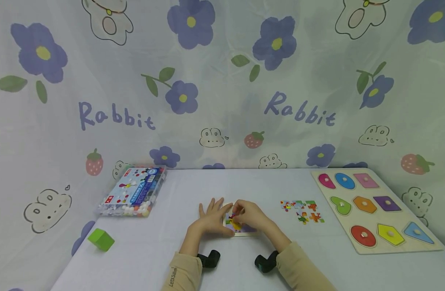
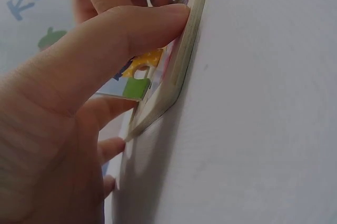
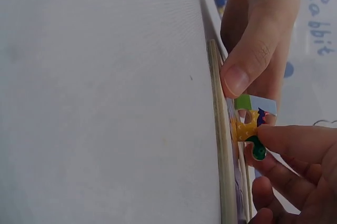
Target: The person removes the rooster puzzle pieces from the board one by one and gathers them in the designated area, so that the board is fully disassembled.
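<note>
A small framed jigsaw puzzle board (image 1: pixel 243 234) lies on the table between the hands, with a yellow and purple picture inside its pale rim. My left hand (image 1: pixel 212 221) holds its left end, the thumb on the near rim and the forefinger at the far side, other fingers spread out. My right hand (image 1: pixel 252 215) is over the board and pinches a jigsaw piece (image 3: pixel 245 131) between thumb and fingertips. Yellow with dots, green and pale blue show on the piece, which stands tilted close over the board, near the left thumb (image 2: pixel 158 21).
Several loose jigsaw pieces (image 1: pixel 302 211) lie right of the board. Farther right is a wooden shape board (image 1: pixel 347 218) with knobbed coloured shapes. A clear box of model parts (image 1: pixel 133 190) lies at the back left, and a green cube (image 1: pixel 101 239) near the left edge.
</note>
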Demonstrator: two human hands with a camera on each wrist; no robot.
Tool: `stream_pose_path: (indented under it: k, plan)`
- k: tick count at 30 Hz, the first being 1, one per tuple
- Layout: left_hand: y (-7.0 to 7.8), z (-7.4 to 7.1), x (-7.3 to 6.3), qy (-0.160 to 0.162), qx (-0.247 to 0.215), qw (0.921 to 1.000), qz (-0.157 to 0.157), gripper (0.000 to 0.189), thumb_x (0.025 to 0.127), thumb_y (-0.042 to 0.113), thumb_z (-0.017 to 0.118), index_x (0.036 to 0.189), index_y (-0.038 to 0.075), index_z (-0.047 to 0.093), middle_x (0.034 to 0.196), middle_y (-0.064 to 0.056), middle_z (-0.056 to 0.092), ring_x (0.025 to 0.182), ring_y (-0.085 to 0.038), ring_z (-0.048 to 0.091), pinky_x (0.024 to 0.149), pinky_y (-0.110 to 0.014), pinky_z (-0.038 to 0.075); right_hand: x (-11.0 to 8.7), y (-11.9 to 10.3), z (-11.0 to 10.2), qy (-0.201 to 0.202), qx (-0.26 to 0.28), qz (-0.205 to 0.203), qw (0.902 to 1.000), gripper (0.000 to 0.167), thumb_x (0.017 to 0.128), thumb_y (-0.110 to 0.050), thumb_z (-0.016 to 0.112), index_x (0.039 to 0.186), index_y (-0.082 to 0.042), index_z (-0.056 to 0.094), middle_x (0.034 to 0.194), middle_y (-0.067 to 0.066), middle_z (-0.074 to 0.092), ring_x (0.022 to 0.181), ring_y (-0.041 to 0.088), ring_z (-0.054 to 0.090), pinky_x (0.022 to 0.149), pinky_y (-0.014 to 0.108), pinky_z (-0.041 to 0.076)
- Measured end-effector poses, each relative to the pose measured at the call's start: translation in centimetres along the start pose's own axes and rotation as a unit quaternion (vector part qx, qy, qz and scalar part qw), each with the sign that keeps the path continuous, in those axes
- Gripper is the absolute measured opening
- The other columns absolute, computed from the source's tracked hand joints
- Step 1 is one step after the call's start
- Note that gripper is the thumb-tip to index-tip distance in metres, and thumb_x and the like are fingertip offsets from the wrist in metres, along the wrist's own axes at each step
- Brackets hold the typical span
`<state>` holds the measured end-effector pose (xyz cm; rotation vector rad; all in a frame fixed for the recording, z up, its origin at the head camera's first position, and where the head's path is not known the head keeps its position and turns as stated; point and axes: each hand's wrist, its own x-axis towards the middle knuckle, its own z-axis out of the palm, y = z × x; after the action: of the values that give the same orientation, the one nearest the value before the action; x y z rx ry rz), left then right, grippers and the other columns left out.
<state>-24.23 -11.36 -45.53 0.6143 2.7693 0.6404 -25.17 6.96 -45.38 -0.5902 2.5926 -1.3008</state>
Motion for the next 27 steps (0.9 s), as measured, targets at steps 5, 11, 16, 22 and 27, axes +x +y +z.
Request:
stream_pose_path:
  k: [5,11,16,22,27]
  plan:
    - [-0.1,0.1,0.1,0.001,0.000,1.0000,0.001,0.090,0.067,0.051,0.075,0.142,0.021,0.036,0.152,-0.014,0.017,0.139,-0.042,0.004,0.098,-0.071,-0.007,-0.2,0.2,-0.3,0.005,0.035,0.001,0.9994,0.016,0.080,-0.008,0.070,0.092,-0.007,0.059,0.081,0.000,0.061,0.072,0.012,0.055,0.059,0.024,0.047]
    - [0.0,0.1,0.0,-0.002,-0.002,1.0000,0.000,0.090,0.067,0.051,0.074,0.143,0.021,0.035,0.153,-0.013,0.016,0.139,-0.041,0.003,0.099,-0.070,-0.008,-0.5,0.5,-1.1,0.029,0.067,0.017,0.9972,0.018,0.082,-0.008,0.067,0.099,-0.008,0.061,0.084,0.002,0.063,0.076,0.014,0.057,0.062,0.027,0.047]
    - [0.1,0.0,0.0,-0.003,0.001,1.0000,-0.001,0.091,0.067,0.051,0.074,0.143,0.021,0.034,0.153,-0.013,0.016,0.139,-0.041,0.003,0.099,-0.070,-0.008,-0.5,1.0,-1.7,0.049,0.073,0.031,0.9957,0.013,0.083,-0.008,0.067,0.094,-0.010,0.063,0.083,0.001,0.063,0.075,0.013,0.057,0.062,0.027,0.046]
    - [0.1,0.0,0.0,-0.003,0.002,1.0000,-0.006,0.091,0.067,0.051,0.074,0.143,0.022,0.034,0.153,-0.013,0.016,0.139,-0.041,0.003,0.099,-0.070,-0.008,-0.7,1.3,-2.6,0.067,0.078,0.040,0.9939,0.012,0.083,-0.008,0.066,0.094,-0.009,0.064,0.084,0.002,0.064,0.076,0.013,0.057,0.063,0.026,0.046]
    - [0.1,0.0,0.1,-0.002,0.002,0.9999,-0.011,0.092,0.066,0.052,0.074,0.143,0.021,0.034,0.153,-0.013,0.017,0.139,-0.040,0.004,0.100,-0.069,-0.007,-1.2,1.2,-3.6,0.086,0.081,0.062,0.9910,0.012,0.082,-0.007,0.067,0.093,-0.009,0.064,0.083,0.001,0.064,0.077,0.014,0.057,0.064,0.027,0.045]
